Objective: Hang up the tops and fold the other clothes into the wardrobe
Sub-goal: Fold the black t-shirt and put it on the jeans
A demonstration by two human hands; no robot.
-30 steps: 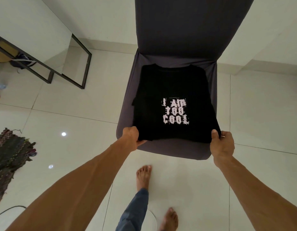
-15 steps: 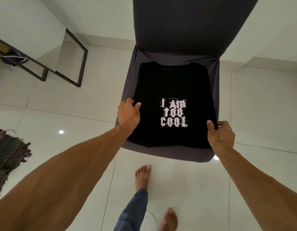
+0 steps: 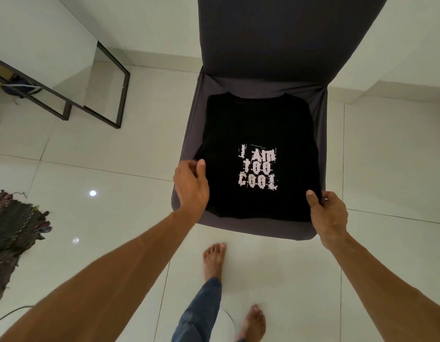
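A folded black T-shirt [image 3: 258, 124] with pale lettering "I AM TOO COOL" lies flat on the seat of a chair with a dark grey cover [image 3: 189, 134]. My left hand [image 3: 191, 186] is at the shirt's left edge, thumb on top and fingers curled at the fabric's side. My right hand [image 3: 328, 213] pinches the shirt's near right corner, thumb on top and fingers underneath. The shirt's collar points toward the chair back.
The chair back [image 3: 288, 33] rises straight ahead. A black metal frame with a mirror or glass panel [image 3: 108, 95] stands at the left. A dark woven rug [image 3: 11, 228] lies on the white tiled floor at far left. My bare feet [image 3: 214, 260] stand below the seat.
My left hand went from the shirt's near left corner up along its left edge. The right hand kept its hold on the near right corner. The shirt stayed on the seat.
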